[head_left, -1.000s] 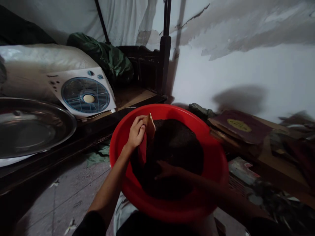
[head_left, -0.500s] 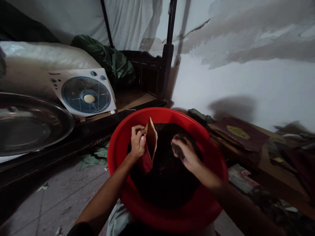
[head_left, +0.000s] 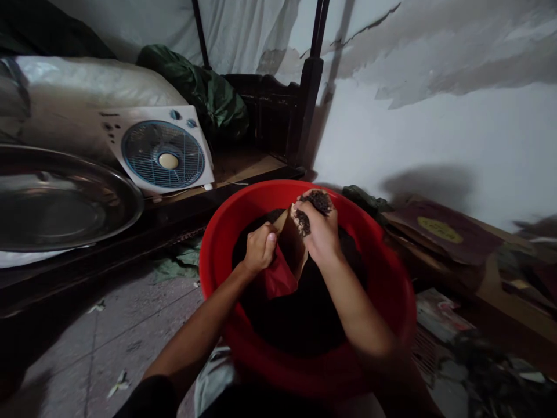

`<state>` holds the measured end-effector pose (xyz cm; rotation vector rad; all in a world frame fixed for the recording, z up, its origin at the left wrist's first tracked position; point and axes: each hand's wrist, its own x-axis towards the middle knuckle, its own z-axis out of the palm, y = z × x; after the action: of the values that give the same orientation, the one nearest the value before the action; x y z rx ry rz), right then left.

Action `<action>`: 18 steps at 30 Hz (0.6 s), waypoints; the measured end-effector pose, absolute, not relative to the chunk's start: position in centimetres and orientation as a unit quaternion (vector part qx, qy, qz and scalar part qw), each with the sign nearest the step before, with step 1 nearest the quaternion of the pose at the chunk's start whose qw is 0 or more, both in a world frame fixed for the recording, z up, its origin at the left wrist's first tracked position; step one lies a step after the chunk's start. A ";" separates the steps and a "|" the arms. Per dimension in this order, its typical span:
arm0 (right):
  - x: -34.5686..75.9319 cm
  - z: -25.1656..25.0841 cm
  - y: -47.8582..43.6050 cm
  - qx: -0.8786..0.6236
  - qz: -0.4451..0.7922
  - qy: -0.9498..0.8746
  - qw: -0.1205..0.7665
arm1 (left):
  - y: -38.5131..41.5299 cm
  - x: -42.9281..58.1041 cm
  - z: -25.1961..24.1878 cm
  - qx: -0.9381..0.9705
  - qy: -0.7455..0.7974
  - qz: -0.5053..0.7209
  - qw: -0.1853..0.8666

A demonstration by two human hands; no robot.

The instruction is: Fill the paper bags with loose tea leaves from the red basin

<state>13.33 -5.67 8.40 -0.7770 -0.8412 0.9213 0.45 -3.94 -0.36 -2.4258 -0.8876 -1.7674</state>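
My left hand grips the edge of a red paper bag with a tan inside, its mouth spread wide. At the bag's far rim, my right hand is cupped round a heap of dark, crumbly bits that look like dried leaves or grains; their exact kind I cannot make out. Both hands are over a big red plastic tub. A dark loose mass fills its lower part, mostly lost in shadow. How much lies inside the bag is hidden.
To the left, a white box fan and a wide metal basin rest on a dark wooden ledge. Flattened purple cardboard and clutter lie to the right by the wall. Small scraps dot the tiled floor.
My right hand has come up from the dark mass to the bag's mouth with a handful of dark bits. My left hand has tilted the bag towards it. The view has shifted slightly.
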 end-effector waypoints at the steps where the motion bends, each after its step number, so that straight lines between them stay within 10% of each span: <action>1: 13.5 8.3 -5.5 -0.361 0.401 -0.425 0.726 | -3.8 0.2 -0.3 -0.770 -0.281 -0.573 0.019; 12: 16.8 7.6 -8.3 -0.394 0.154 -0.802 0.422 | -2.9 -0.8 -0.2 -0.752 -0.274 -0.593 0.084; 18: 18.5 5.5 -8.8 -0.405 0.022 -0.717 0.567 | -2.9 -0.9 0.1 -0.754 -0.280 -0.592 0.048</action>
<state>18.53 -8.77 5.53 -0.9521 -1.6844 0.0514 -0.92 -2.87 0.11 -2.2991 -0.8545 -1.8068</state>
